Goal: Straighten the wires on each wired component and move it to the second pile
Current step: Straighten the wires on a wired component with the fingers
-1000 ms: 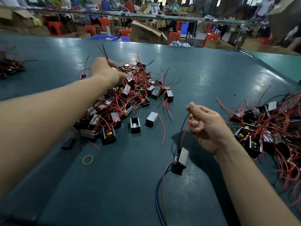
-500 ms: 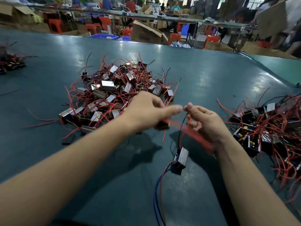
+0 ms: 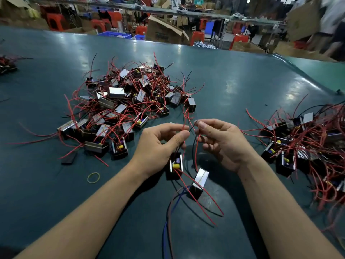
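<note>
My left hand [image 3: 158,144] pinches the red and black wires of a small black component [image 3: 175,166] with a yellow part, which hangs just below the fingers. My right hand [image 3: 222,143] pinches the wires of a second component [image 3: 198,182] with a silver top, resting on the table beneath it; blue and red wires trail from it toward me. A large pile of wired components [image 3: 123,107] lies to the left behind my hands. A second pile [image 3: 306,141] lies at the right.
The green table [image 3: 233,86] carries a yellow rubber band [image 3: 93,177] near my left forearm and a small dark heap [image 3: 6,64] at the far left edge. Cardboard boxes, red stools and people stand beyond the far edge.
My left hand came back from the left pile with a component and now holds its wires beside my right hand. The right hand stayed in place.
</note>
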